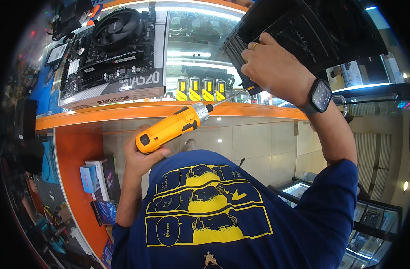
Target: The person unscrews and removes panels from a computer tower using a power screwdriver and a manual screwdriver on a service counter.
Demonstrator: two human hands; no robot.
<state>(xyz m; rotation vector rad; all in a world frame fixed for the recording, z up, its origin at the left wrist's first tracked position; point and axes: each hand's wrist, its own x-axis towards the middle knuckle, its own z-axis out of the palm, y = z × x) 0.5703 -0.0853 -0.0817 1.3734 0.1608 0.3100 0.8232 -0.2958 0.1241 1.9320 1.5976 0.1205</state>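
If the black metal computer case, upper right, shifts, slim steel bit may skid: left hand clamped round yellow-and-black plastic power screwdriver, centre; right hand at case edge, grip hidden, cannot tell.

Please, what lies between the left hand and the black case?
In the head view, the yellow screwdriver, held by the left hand, points toward the black case.
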